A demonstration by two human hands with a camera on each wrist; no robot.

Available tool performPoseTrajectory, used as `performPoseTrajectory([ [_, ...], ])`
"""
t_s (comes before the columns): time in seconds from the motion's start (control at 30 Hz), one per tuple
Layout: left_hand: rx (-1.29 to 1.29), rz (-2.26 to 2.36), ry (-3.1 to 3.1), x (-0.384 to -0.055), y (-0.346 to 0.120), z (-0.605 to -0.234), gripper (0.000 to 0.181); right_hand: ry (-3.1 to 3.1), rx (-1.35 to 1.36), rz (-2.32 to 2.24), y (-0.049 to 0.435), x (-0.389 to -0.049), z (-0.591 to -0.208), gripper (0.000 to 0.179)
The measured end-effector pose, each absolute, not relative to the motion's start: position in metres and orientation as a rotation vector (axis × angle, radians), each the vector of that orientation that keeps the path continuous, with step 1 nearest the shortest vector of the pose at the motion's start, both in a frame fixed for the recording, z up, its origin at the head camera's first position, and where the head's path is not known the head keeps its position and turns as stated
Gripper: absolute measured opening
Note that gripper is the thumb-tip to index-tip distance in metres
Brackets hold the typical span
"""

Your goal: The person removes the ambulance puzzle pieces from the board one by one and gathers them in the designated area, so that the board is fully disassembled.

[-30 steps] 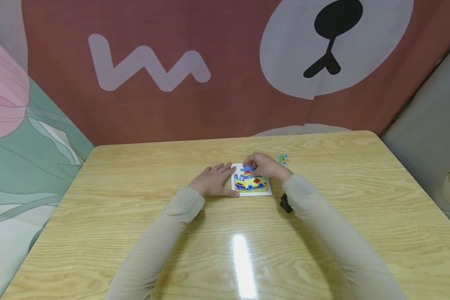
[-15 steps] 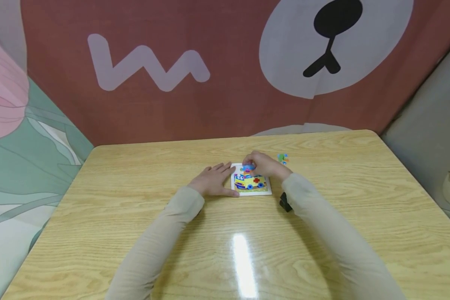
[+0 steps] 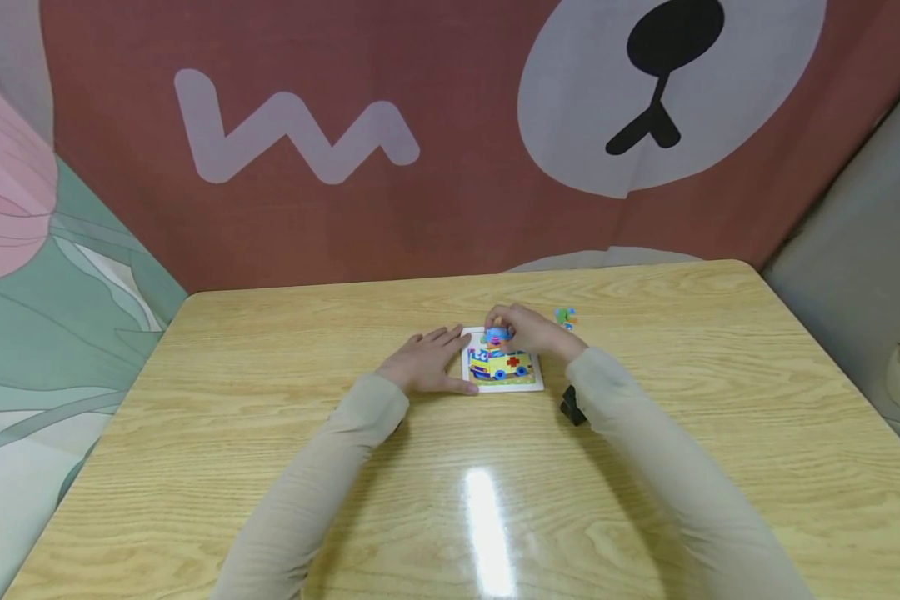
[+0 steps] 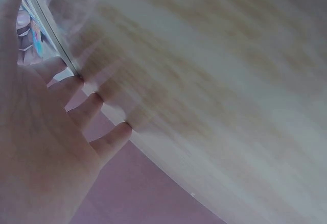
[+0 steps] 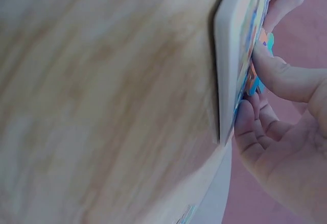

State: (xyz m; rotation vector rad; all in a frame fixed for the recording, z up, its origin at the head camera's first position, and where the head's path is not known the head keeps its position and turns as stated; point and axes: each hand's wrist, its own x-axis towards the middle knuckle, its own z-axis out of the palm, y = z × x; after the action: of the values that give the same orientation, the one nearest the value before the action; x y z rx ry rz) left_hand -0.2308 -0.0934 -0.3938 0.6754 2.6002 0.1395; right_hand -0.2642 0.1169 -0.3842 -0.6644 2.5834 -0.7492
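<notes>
The small blue-and-orange piece has shifted slightly, pinched by our right hand at twelve o'clock over the white-framed yellow-ambulance puzzle, seemingly unseated. Our left hand rests at nine, fingers spread.

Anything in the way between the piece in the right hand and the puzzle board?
Nothing visible: the right hand holds the blue-topped piece over the puzzle board, and the left hand rests out of the way at the board's left edge.
</notes>
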Motion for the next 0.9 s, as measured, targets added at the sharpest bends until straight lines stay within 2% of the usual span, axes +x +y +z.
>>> performPoseTrajectory([
  [0.47, 0.666, 0.139, 2.596, -0.2298, -0.0930, -0.3932, 0.096, 2.602, -0.679, -0.816, 0.1178, -0.2651, -0.3858, 0.028],
  [0.9, 0.666, 0.143, 2.601, -0.2297, -0.0927, -0.3926, 0.097, 2.606, -0.538, -0.920, 0.1263, -0.2634, -0.3842, 0.032],
])
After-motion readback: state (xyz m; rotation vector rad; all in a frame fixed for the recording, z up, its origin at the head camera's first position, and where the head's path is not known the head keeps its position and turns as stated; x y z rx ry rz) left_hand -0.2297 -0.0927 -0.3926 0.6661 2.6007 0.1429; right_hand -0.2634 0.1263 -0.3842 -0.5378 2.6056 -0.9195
